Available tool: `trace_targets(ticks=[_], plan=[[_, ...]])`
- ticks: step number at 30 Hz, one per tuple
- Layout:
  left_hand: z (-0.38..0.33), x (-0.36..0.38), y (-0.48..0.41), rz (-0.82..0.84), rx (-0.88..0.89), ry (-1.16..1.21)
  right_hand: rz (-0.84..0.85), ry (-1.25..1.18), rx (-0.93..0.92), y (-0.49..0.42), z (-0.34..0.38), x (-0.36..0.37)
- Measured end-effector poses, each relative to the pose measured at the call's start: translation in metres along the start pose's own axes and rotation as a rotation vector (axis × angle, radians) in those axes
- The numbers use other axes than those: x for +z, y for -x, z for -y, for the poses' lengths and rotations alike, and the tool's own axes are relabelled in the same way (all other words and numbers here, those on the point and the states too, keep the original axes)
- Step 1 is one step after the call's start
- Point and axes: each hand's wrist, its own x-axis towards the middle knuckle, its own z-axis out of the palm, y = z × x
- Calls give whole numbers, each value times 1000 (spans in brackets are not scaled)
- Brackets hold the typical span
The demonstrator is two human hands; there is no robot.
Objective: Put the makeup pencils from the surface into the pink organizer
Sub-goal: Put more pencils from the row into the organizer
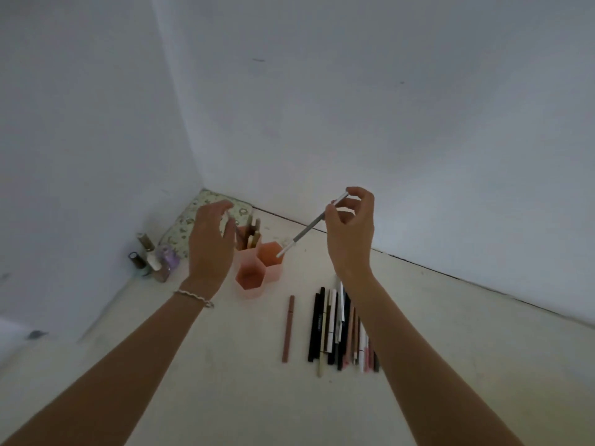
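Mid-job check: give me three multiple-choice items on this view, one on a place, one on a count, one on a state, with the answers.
1. Where do the loose makeup pencils lie?
A. In front of the pink organizer, under the right forearm
B. On the floral pouch
C. Among the nail polish bottles

2. How many hexagonal cells does the pink organizer show?
A. One
B. Three
C. Six

3. What is the right hand doing?
A. Resting flat on the surface
B. Hanging open, holding nothing
C. Pinching a grey pencil

Answers:
1. A, the pile lies on the pale surface nearer the camera than the organizer.
2. B, three joined cells show, the far one holding pencils.
3. C, the grey pencil slants with its white tip over a cell.
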Motion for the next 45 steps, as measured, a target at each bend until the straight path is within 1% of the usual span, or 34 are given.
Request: trace_targets(ticks=[1,3,5,8,11,14,15,17,18,20,22,24,26,28,31,35,37,38,40,42,44,45], plan=[[3,0,4,14,19,-37,3,-7,-24,2,1,6],[5,-8,7,-21,23,-65,2,-16,-82,6,3,17],[8,-25,4,-71,15,-45,16,-6,-156,11,3,36],[8,-49,-3,-90,-14,25,65,55,-249,19,-1,61],[6,-62,-5,-75,-32,94,195,219,-314,28,-19,75],[-4,-60,3,-34,-48,129,340,424,-372,37,-39,77],[-9,-56,8,-15,-41,131,342,501,-439,39,-45,76],[-19,-44,20,38,-8,140,280,635,-574,40,-52,67],[-24,-37,26,81,11,148,229,637,-587,38,-53,60],[-33,-19,41,222,37,154,124,595,-522,28,-52,38],[-42,6,59,414,38,124,39,576,-418,16,-53,12],[-45,33,78,583,-24,6,-7,558,-336,7,-55,-13],[-47,60,95,714,-69,-153,-46,538,-259,4,-59,-40],[-44,78,109,797,-76,-282,-71,524,-208,3,-65,-61],[-43,99,122,863,-96,-382,-94,538,-150,5,-78,-95],[-43,113,130,920,-124,-443,-127,545,-89,8,-95,-129],[-45,113,126,912,-136,-438,-156,557,-43,9,-102,-143],[-48,113,120,871,-142,-425,-167,561,-10,9,-106,-149],[-61,113,104,700,-142,-341,-149,578,112,10,-116,-163],[-82,117,87,549,-117,-152,-49,644,294,12,-127,-172],[-107,124,79,513,-59,27,143,791,457,16,-139,-174],[-119,128,80,514,-28,80,243,866,517,20,-143,-173]])
